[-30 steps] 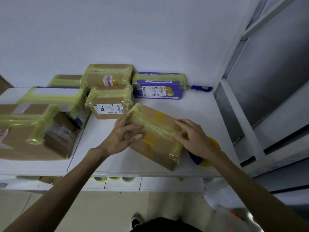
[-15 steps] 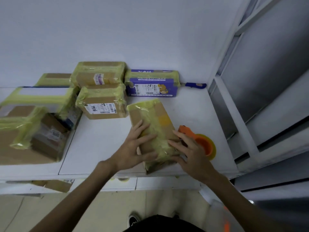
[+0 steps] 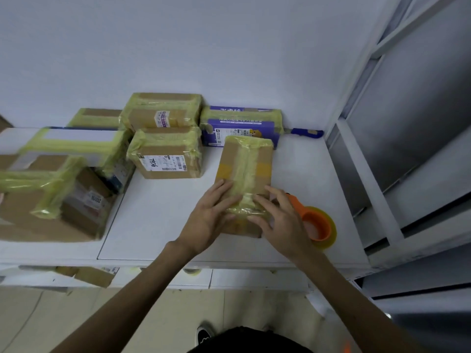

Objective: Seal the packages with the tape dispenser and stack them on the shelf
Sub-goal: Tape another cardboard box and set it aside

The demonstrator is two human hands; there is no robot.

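Note:
A brown cardboard package [image 3: 246,169] with a yellowish tape strip down its middle lies lengthwise on the white shelf [image 3: 158,225]. My left hand [image 3: 212,217] rests flat on its near left side, fingers straight. On the near right side lies my right hand [image 3: 280,220], its fingers spread and pressing the tape at the near end. The orange tape dispenser [image 3: 316,225] with its yellowish roll sits on the shelf just right of my right hand, not held.
Taped packages stand behind and left: a labelled box [image 3: 165,159], one behind it [image 3: 160,113], a purple box [image 3: 242,126], a large box [image 3: 51,197] and a white-topped one [image 3: 74,141]. A blue-handled tool [image 3: 307,133] lies by the wall. Grey metal frames rise at right.
The package has turned from a slant to lengthwise and slid farther back toward the purple box. Both hands moved with it and now press its near end. The dispenser is uncovered.

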